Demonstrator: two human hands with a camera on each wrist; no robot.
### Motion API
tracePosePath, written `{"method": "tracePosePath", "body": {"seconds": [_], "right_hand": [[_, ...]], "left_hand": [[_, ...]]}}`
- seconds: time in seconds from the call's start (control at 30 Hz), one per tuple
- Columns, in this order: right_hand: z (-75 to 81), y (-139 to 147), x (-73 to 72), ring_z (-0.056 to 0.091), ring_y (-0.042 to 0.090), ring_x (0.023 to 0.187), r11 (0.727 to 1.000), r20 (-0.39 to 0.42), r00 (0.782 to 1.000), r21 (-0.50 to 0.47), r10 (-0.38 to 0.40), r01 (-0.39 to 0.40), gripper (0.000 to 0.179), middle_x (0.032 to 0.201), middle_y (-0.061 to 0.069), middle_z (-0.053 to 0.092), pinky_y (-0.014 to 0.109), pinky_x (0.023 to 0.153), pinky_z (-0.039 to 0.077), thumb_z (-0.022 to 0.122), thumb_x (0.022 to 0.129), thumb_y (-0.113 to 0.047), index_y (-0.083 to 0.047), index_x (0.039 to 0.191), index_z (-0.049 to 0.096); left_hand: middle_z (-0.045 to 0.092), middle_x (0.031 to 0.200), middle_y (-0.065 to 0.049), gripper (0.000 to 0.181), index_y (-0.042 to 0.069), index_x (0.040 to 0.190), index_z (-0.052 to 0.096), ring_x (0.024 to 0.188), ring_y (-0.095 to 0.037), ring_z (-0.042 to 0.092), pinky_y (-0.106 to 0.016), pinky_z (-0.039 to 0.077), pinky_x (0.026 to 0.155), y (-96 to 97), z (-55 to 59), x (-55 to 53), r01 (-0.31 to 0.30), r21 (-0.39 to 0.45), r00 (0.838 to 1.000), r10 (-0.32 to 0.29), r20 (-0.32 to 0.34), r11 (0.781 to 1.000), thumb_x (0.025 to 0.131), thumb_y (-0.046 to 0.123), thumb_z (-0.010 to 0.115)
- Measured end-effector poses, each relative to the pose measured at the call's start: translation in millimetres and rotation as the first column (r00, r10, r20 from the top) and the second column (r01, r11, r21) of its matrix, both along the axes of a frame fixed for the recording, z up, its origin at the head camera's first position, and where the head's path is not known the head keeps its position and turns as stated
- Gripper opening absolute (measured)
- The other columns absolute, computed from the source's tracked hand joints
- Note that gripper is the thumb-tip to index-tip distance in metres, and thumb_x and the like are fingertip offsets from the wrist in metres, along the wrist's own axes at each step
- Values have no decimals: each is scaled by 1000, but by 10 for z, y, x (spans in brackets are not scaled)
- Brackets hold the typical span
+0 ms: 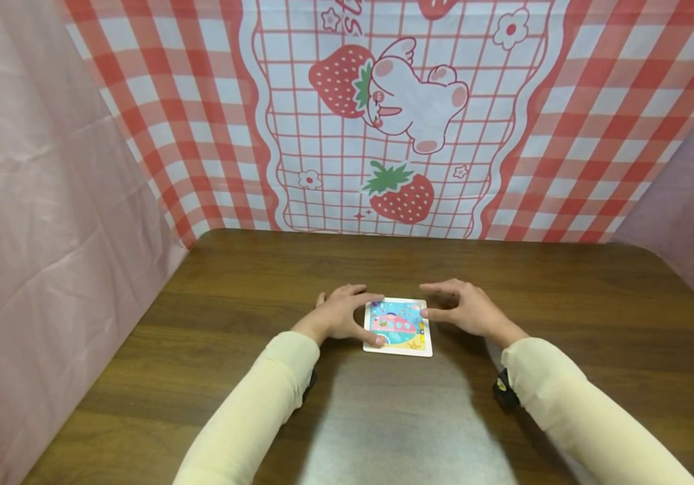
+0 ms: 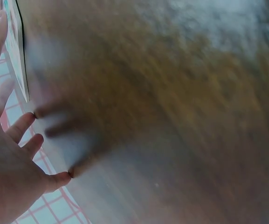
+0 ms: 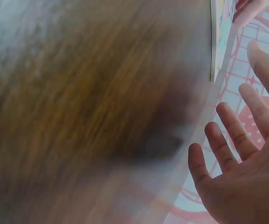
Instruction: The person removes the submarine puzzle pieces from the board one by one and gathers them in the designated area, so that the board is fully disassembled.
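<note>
A flat square picture board (image 1: 396, 323) with a white border lies on the table; it shows a pink submarine-like shape in blue water. My left hand (image 1: 339, 315) is at its left side, thumb over the near left corner and index finger by the far left corner. In the left wrist view, several fingertips of the left hand (image 2: 10, 170) touch the tabletop. My right hand (image 1: 469, 310) is at the right side, its thumb tip at the board's right edge. Loosely spread fingers show on the right hand (image 3: 246, 163) in the right wrist view, with nothing held.
The brown wooden table (image 1: 250, 289) has its far edge against a red-and-white checked cloth (image 1: 201, 101) with strawberries. Pale pink cloth (image 1: 50, 202) hangs on the left, and more hangs on the right. A dark wrist device (image 1: 505, 389) sits below the right sleeve.
</note>
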State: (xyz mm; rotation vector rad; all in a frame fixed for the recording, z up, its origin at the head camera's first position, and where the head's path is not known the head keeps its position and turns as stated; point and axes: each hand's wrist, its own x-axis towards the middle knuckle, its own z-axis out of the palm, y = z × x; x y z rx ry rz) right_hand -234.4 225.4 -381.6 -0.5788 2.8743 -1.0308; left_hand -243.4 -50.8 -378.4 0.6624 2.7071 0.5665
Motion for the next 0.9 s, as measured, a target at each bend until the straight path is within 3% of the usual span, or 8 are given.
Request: {"method": "tracePosePath", "body": {"seconds": [0.9], "right_hand": [[-56, -102, -99, 50, 40, 119, 994, 27, 1000, 106, 4, -7, 43, 129, 22, 60, 61, 101, 41, 84, 85, -32, -11, 121, 75]], "left_hand": [[26, 167, -5, 87, 33, 154, 46, 153, -31, 21, -68, 12, 118, 12, -5, -11, 13, -55, 1000, -14, -6, 998, 79, 55, 84]]}}
